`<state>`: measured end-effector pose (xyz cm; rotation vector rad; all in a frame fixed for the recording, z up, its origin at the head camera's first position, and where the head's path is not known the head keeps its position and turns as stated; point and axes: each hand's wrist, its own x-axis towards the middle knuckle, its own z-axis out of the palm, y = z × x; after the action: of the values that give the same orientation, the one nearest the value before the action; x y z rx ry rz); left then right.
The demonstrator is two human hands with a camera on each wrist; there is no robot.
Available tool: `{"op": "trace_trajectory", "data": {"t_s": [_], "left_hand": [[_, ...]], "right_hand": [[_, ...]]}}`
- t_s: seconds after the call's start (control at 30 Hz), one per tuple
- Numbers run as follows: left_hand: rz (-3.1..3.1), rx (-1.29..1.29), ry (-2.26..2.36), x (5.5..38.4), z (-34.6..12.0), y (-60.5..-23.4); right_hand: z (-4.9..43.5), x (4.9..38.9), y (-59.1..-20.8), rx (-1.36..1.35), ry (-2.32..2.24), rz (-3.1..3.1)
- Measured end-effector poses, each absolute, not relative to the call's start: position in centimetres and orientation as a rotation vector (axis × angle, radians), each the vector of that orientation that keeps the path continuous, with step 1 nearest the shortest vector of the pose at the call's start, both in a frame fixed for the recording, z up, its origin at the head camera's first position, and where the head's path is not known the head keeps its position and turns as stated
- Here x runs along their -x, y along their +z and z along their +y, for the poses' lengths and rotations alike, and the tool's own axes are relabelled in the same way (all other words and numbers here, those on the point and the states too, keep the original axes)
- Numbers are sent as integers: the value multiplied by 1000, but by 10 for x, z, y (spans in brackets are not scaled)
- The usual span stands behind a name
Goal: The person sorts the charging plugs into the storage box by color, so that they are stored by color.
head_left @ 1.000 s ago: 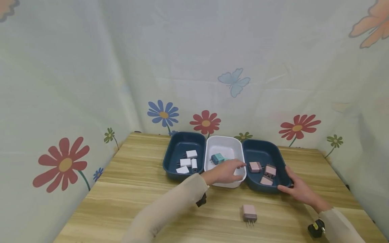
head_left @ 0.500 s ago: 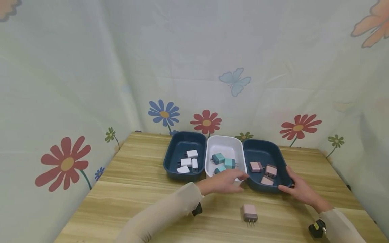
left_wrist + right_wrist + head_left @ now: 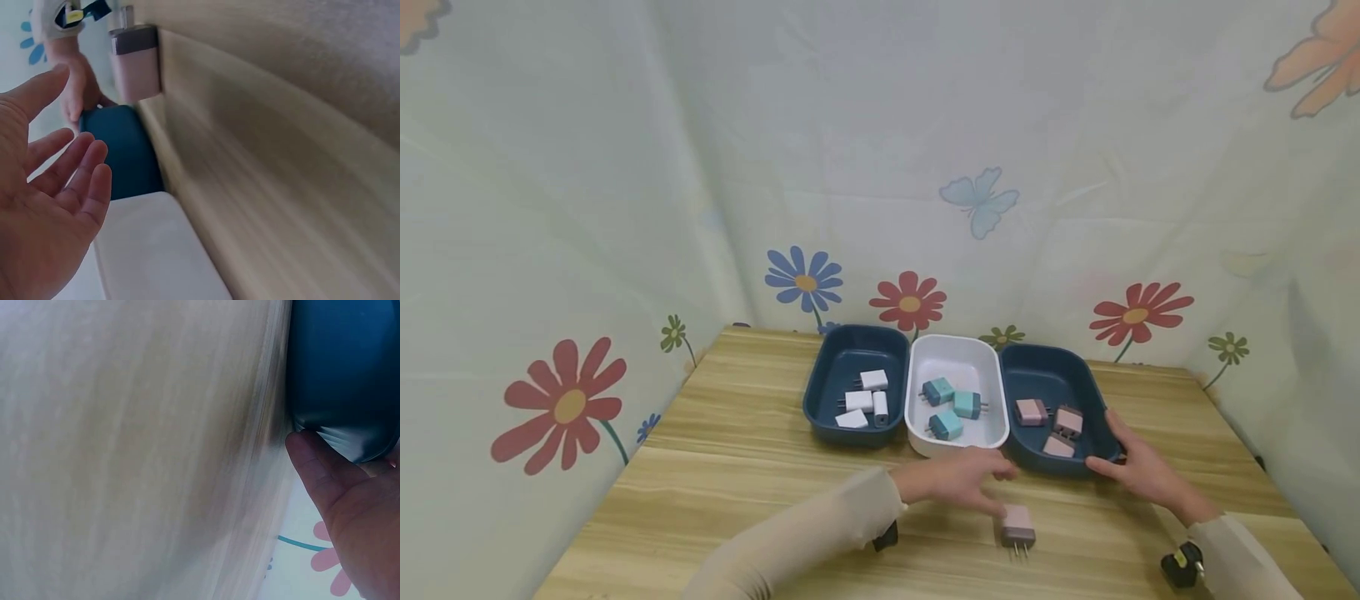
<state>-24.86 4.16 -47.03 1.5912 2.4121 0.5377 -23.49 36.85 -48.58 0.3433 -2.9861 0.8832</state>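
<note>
My left hand (image 3: 958,481) hovers just over the table, its thumb close beside a lone pink charger plug (image 3: 1017,525) with a brown end and metal prongs. In the left wrist view its fingers are loosely bent, with nothing held. My right hand (image 3: 1142,471) holds the near right corner of the right-hand dark blue bin (image 3: 1048,362); the right wrist view shows the thumb (image 3: 312,465) against the bin's wall. Inside that bin lie several pink charger plugs (image 3: 1032,412). The white bin (image 3: 951,354) in the middle holds several teal charger plugs (image 3: 946,425).
Another dark blue bin (image 3: 861,346) stands at the left of the row, with several white charger plugs (image 3: 872,381) in it. All the bins touch side by side on the wood-grain table (image 3: 737,417). A flowered cloth (image 3: 880,167) hangs behind.
My left hand has come back out of the white bin toward me and moved over beside the lone pink plug. The teal plugs show fully now. My right hand stays put.
</note>
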Motion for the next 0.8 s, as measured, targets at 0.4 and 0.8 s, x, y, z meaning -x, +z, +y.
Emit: {"op": "trace_trajectory", "data": {"t_s": [0.4,0.8], "left_hand": [[2444,-1599,382,242,55,-484],[2486,-1661,247,237,65,-490]], "right_hand": [[370,237,-487,-353,899,-2974],[370,237,-488,-379,897,-2952]]}}
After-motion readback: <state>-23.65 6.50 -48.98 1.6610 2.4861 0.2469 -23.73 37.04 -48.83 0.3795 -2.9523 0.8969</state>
